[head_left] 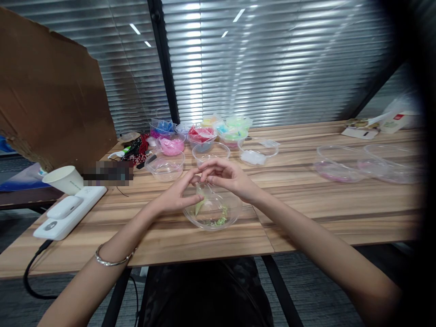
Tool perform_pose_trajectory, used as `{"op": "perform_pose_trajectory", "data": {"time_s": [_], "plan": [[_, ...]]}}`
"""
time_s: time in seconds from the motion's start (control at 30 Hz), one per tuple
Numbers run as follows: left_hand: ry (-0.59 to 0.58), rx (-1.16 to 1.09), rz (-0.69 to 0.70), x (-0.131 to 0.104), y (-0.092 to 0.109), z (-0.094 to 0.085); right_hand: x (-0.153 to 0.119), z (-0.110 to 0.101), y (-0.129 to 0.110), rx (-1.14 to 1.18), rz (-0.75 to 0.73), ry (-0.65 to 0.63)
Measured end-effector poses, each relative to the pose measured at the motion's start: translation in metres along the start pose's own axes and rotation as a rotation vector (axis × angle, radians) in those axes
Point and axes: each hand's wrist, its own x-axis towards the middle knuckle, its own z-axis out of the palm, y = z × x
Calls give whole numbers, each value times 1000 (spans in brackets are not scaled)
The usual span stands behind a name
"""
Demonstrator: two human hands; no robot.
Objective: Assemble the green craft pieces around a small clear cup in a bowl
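Note:
My left hand (177, 193) and my right hand (230, 178) meet above a clear plastic bowl (213, 225) near the table's front edge. From their fingertips hangs a small see-through plastic bag (199, 203), its lower part pale green. Both hands look closed on the top of the bag, though the fingers partly hide the grip. Small light-green pieces (222, 216) lie in a curve in the bottom right of the bowl. They are too small for me to name.
Behind the hands stand clear bowls, one with a pink bag (171, 146) and one with red contents (202, 133). At left are a white power strip (73, 213), a paper cup (64, 179) and cardboard (51, 86). More clear bowls (335, 170) stand at right.

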Motion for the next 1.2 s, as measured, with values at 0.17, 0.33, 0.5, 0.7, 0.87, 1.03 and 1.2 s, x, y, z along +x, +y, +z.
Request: {"op": "perform_pose_trajectory", "data": {"time_s": [0.17, 0.33, 0.5, 0.7, 0.87, 1.03, 1.2], "plan": [[4, 3, -4, 0, -1, 0, 1, 0, 0, -4, 8, 6], [2, -2, 10, 0, -1, 0, 0, 0, 0, -24, 15, 1], [5, -2, 15, -1, -2, 0, -1, 1, -1, -49, 30, 6], [-1, -23, 10, 1, 6, 0, 0, 2, -2, -35, 33, 38], [-13, -62, 4, 2, 10, -1, 1, 2, -3, -52, 62, 46], [-13, -73, 5, 2, 10, -1, 1, 1, -2, -45, 77, 38], [-8, -49, 19, 2, 8, -1, 0, 2, -3, -35, 69, 43]]}}
